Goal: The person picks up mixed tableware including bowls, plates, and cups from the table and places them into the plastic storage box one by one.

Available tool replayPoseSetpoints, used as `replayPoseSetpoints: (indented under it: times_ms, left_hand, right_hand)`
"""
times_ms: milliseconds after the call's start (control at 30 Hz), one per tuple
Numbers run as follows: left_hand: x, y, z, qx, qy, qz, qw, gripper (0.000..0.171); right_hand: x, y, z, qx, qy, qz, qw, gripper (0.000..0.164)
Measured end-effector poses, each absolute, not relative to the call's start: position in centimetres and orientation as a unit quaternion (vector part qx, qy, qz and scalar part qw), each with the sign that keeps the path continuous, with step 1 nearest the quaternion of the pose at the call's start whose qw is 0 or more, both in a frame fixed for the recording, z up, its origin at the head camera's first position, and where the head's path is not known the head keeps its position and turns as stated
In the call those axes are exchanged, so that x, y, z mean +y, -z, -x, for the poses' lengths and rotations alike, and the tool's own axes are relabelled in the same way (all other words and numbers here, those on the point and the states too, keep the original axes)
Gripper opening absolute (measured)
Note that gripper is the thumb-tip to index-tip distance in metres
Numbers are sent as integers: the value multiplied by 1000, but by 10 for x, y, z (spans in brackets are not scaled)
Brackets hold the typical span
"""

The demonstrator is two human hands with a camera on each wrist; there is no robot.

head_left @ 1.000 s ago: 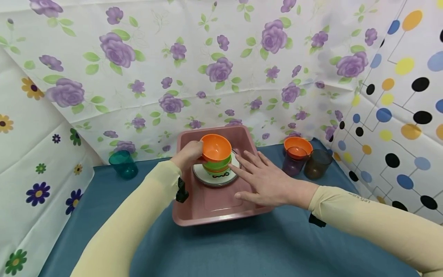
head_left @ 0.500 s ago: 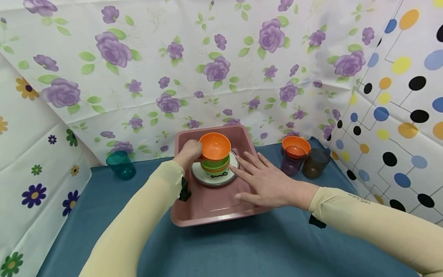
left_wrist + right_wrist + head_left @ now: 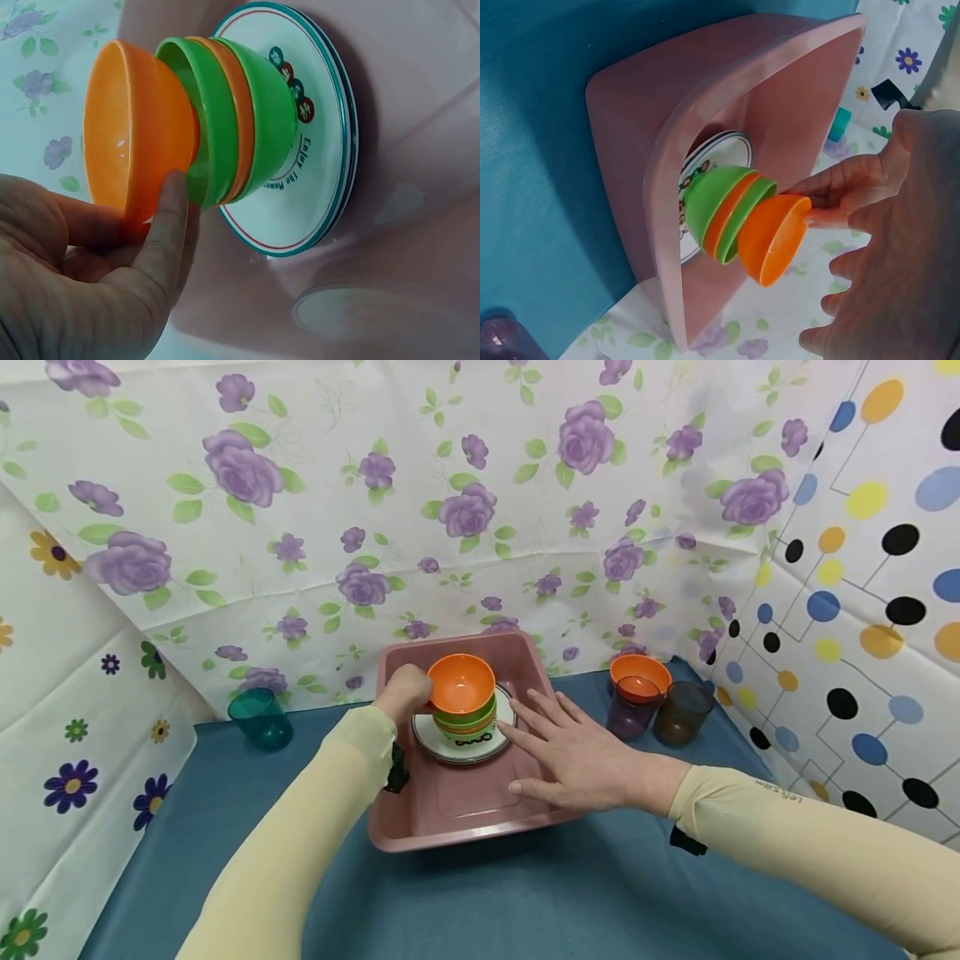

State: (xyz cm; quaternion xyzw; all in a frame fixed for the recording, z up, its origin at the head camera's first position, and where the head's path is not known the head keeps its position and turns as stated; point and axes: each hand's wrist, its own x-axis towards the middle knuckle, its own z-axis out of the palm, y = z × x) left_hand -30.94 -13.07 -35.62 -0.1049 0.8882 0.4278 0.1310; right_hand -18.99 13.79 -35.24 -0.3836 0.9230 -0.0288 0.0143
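Note:
In the head view my left hand [image 3: 405, 692] pinches the left side of an orange bowl [image 3: 461, 683] between thumb and fingers. Directly below that bowl is a nested stack of green and orange bowls, topped by a green bowl [image 3: 214, 127]. In the left wrist view the held bowl tilts, its lower part overlapping the green rim. Stacked white plates [image 3: 322, 176] with a teal edge lie under the bowls inside a pink basin [image 3: 472, 837]. My right hand [image 3: 581, 756] hovers over the basin's right side, fingers spread and holding nothing.
A teal cup [image 3: 262, 720] stands on the blue cloth to the left. At the right are another orange bowl [image 3: 648, 672], a purple cup [image 3: 630, 717] and a brown cup [image 3: 682, 714]. Flowered sheets [image 3: 300, 568] hang behind and at the left.
The orange bowl in my left hand has come down slightly onto the stack since half a second ago. My right hand keeps its place.

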Motion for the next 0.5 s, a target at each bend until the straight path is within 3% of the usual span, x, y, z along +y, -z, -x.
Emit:
replayPoseSetpoints:
  times_ms: [500]
  left_hand:
    - [-126, 372, 324, 898, -384, 120, 175, 29]
  right_hand:
    - [139, 356, 189, 920, 23, 389, 46, 86]
